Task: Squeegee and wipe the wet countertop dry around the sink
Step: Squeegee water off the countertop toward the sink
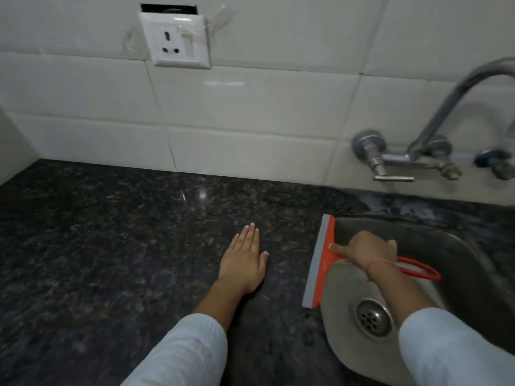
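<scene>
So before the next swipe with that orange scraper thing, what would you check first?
1. Grip: right hand wraps the squeegee handle, forefinger along it: ok.
2. Blade position: grey edge lies along the sink rim, at the counter's edge: ok.
3. Path: left hand lies flat on the countertop, beside the blade; move it if swiping left: not ok.
4. Remaining water on the dark stone: cannot tell.
5. Drain unblocked: ok.

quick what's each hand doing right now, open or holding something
Left hand: open, flat on the countertop, holding nothing.
Right hand: closed around the orange squeegee at the sink edge.
</scene>
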